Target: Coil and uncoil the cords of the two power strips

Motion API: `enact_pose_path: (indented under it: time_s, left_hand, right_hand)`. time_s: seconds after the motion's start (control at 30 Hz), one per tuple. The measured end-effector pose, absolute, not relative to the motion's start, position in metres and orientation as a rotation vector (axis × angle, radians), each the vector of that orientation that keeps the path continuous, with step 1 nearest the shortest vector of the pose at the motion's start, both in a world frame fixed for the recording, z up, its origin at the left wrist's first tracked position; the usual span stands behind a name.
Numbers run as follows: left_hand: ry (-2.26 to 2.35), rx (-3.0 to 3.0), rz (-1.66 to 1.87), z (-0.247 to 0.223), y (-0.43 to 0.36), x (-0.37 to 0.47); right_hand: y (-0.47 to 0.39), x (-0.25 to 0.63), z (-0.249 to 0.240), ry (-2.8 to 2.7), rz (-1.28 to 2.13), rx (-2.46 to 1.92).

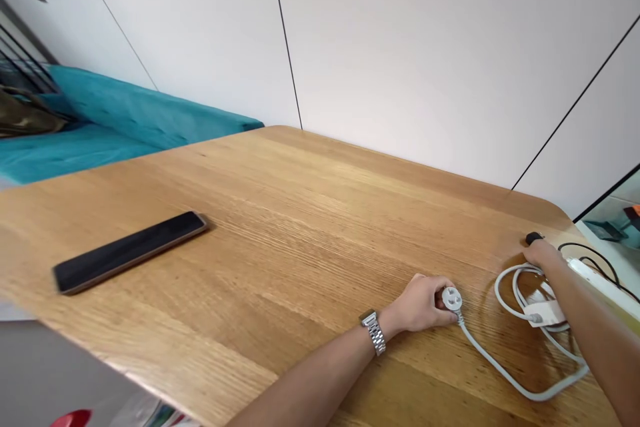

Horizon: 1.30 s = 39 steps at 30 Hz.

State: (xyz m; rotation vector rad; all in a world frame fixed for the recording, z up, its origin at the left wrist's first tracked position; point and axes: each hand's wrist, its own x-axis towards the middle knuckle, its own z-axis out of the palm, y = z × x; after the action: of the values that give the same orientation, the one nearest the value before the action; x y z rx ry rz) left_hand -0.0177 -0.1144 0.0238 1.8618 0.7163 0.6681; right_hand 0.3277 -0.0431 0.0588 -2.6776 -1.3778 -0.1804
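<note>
My left hand, wearing a metal-banded watch, is closed around a white three-pin plug just above the table. Its pin face is turned up toward me. From the plug a thick white cord curves right and joins loose coils under my right forearm. At the table's right side my right hand has its fingers closed at a small black plug-like piece; the fingertips are mostly hidden. Beside that wrist lies a white block among the cord loops, partly covered by the arm.
A long black case lies on the left of the wooden table. Right of my arm are a white power strip and thin black cables. Beyond the table stand a teal sofa and white wall panels.
</note>
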Motion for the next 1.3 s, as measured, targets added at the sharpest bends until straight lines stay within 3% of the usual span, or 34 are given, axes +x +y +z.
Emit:
enact_pose_path:
  time_s: [0.3,0.53,0.67,0.97,1.3]
  left_hand:
    - [0.459,1.17,0.924,0.038,-0.111,-0.009]
    - [0.499,0.789,1.441,0.093,-0.09,0.044]
    - [0.5,0.704,1.637,0.117,-0.083,0.059]
    - [0.416,0.699,1.44,0.141,-0.088,0.029]
    - [0.361,0.748,1.455,0.194,-0.115,-0.017]
  right_hand:
    - [-0.056,0.29,0.077,-1.631,-0.002,-2.402]
    - [-0.079,0.205,0.115,-1.635,0.109,-1.516]
    - [-0.098,0.15,0.133,-1.601,0.132,-1.329]
    - [-0.123,0.072,0.132,-1.486,0.07,-1.156]
    - [-0.164,0.067,0.155,-1.732,0.258,-1.223]
